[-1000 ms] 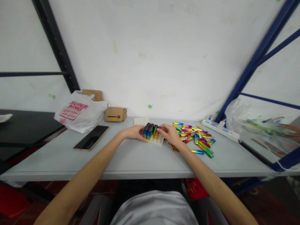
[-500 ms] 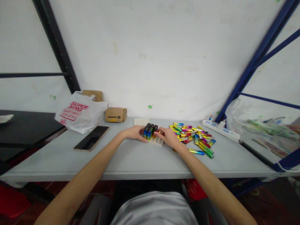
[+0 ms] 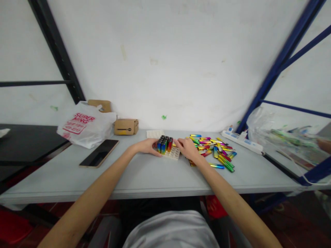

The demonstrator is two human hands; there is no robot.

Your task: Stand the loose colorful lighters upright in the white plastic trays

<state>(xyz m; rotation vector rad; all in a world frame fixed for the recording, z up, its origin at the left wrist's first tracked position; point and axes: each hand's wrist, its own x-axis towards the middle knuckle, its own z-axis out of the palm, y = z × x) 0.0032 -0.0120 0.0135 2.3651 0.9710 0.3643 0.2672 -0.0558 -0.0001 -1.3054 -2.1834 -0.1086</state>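
A white slotted tray (image 3: 174, 154) lies on the grey table (image 3: 144, 175), with several rainbow-coloured lighters (image 3: 163, 144) standing upright in its left part. My left hand (image 3: 147, 146) curls against the tray's left side and steadies it. My right hand (image 3: 187, 148) is at the tray's right side, its fingertips pinched together just beside the standing lighters; what they pinch is too small to make out. Right of that hand lies a loose pile of the same lighters (image 3: 216, 151), and one lighter (image 3: 192, 163) pokes out from under my wrist.
A white plastic bag (image 3: 83, 125), a phone (image 3: 99, 153) and a cardboard box (image 3: 126, 126) lie at the left. A spare white tray (image 3: 155, 133) rests by the wall. A power strip (image 3: 241, 141), a clear bag (image 3: 280, 136) and another person's hand (image 3: 324, 144) are at the right.
My right hand moved a little away from me along the tray's right side, and one more lighter now stands in the block. My left hand stays put. The view shifted slightly.
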